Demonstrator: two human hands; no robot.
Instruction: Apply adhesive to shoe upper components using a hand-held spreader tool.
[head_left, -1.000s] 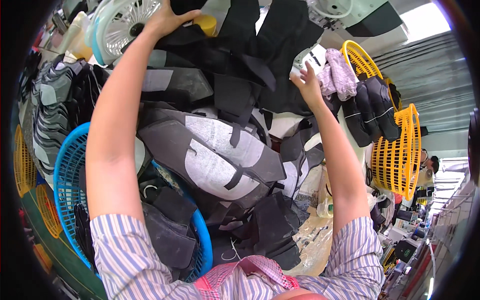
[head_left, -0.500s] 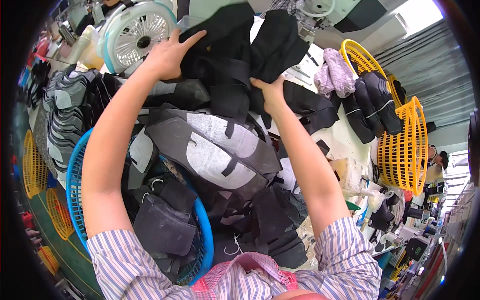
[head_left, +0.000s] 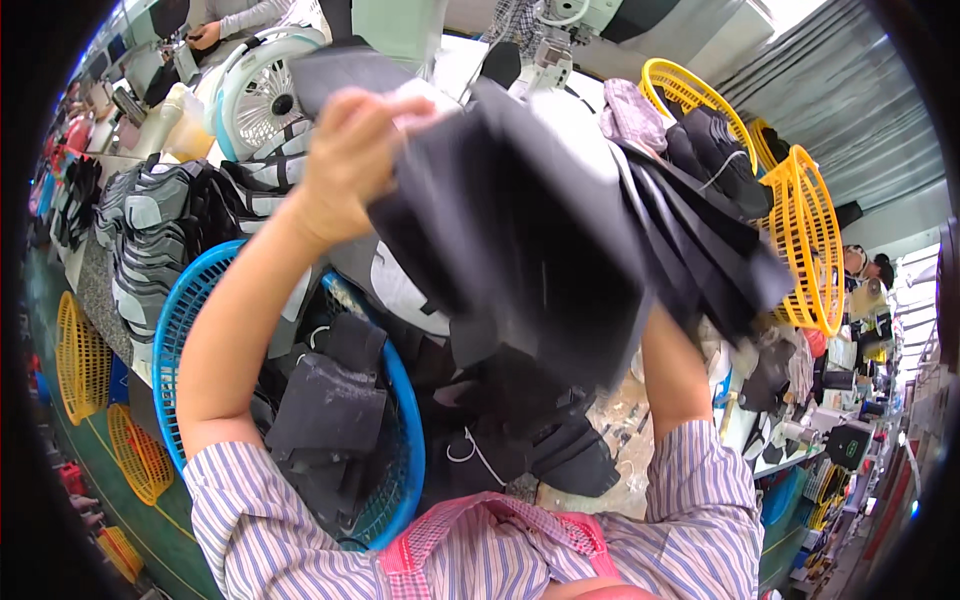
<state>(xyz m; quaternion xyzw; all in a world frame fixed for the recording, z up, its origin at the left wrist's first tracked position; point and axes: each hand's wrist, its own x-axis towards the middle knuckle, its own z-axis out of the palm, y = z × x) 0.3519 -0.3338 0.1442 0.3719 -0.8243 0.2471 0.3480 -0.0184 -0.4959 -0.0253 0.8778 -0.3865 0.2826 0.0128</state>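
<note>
A large bundle of black fabric or foam pieces [head_left: 530,240] is up off the table in front of me, smeared by motion. At its upper left, my left hand [head_left: 350,165] is closed on the edge of the bundle. My right forearm [head_left: 675,370] runs up behind the pieces, which hide my right hand and its fingers. More black strips fan out at the right of the bundle. Beneath it, grey-and-white cut pieces [head_left: 405,290] show in part. A blue basket [head_left: 408,420] below my left arm holds black pieces [head_left: 325,410].
Stacked grey and black cut pieces [head_left: 145,260] line the left side. A white fan [head_left: 270,95] stands at the back left, near another person's hand [head_left: 205,36]. Yellow baskets [head_left: 815,240] and a lilac cloth [head_left: 632,112] are at the right. A sewing machine [head_left: 555,60] stands behind.
The black pieces have come up off the pile and toward me. My left hand has closed on them. My right hand has gone out of sight behind them.
</note>
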